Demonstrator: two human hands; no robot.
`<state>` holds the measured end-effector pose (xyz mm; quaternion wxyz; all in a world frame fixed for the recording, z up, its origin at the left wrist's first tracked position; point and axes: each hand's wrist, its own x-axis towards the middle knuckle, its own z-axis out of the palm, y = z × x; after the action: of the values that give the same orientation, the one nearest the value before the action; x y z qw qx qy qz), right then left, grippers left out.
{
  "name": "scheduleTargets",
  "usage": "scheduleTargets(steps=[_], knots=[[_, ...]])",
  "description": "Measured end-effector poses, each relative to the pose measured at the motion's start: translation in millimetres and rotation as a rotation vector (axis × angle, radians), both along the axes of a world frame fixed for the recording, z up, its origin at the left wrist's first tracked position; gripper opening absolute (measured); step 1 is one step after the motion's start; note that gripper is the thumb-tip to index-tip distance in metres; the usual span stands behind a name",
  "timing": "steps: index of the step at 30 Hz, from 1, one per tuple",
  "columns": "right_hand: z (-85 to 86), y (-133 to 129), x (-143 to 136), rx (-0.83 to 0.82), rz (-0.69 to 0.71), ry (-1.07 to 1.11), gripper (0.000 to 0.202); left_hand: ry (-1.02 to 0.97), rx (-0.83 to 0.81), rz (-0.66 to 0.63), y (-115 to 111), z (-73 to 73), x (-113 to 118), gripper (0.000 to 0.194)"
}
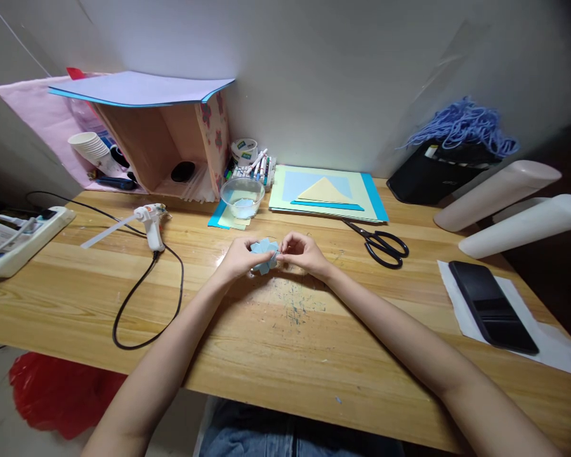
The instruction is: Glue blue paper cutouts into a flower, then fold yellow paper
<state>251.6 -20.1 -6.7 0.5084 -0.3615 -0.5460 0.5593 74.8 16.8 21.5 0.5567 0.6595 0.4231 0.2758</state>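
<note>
Bare forearms [385, 324] reach in from the 2 lower corners and converge near the middle of the wooden surface [314, 368], where a pale blue paper flower [265, 245] is held between the hands. The left hand [238, 259] is curled partly closed, its thumb lying over the petals and its fingers around the left side of the flower. The right hand [307, 255] has its thumb and index fingertips drawn together at the flower's right edge; whether they pinch a petal or some small piece there cannot be told. The flower is roughly round, with no clear long axis, and its broad petal side is turned up toward the camera. It lies to the right of the left palm and to the left of the right fingertips. Both hands reach it, but more of it sits in the left. Whether its underside touches the surface is hidden.

Beyond the flower and slightly left is a clear plastic bowl [262, 193]; the hot glue gun [151, 230] stands well apart on the left hand's side. Black-handled scissors [370, 236] lie on the right hand's side, beyond the right wrist, handles pointing away from the flower.
</note>
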Motion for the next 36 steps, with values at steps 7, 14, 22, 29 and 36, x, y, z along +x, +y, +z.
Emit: scheduleTargets(steps=[7, 14, 22, 29, 36], knots=[[-2.2, 2, 0, -0.004, -0.037, -0.021, 0.027, -0.006, 0.045, 0.002, 0, -0.8, 1, 0.028], [-2.7, 3, 1, -0.001, -0.124, -0.017, 0.026, -0.057, -0.057, -0.032, -2, -0.8, 3, 0.036], [-3.6, 4, 1, -0.048, -0.098, -0.031, 0.027, -0.028, -0.114, -0.090, -1, -4.3, -1, 0.033], [-0.2, 4, 1, -0.113, 0.039, -0.089, 0.026, -0.187, -0.239, -0.087, -4, 1.3, 1, 0.035], [7.6, 5, 5, -0.107, -0.001, -0.125, 0.023, -0.258, -0.279, -0.104, -4, 3.3, 1, 0.029]])
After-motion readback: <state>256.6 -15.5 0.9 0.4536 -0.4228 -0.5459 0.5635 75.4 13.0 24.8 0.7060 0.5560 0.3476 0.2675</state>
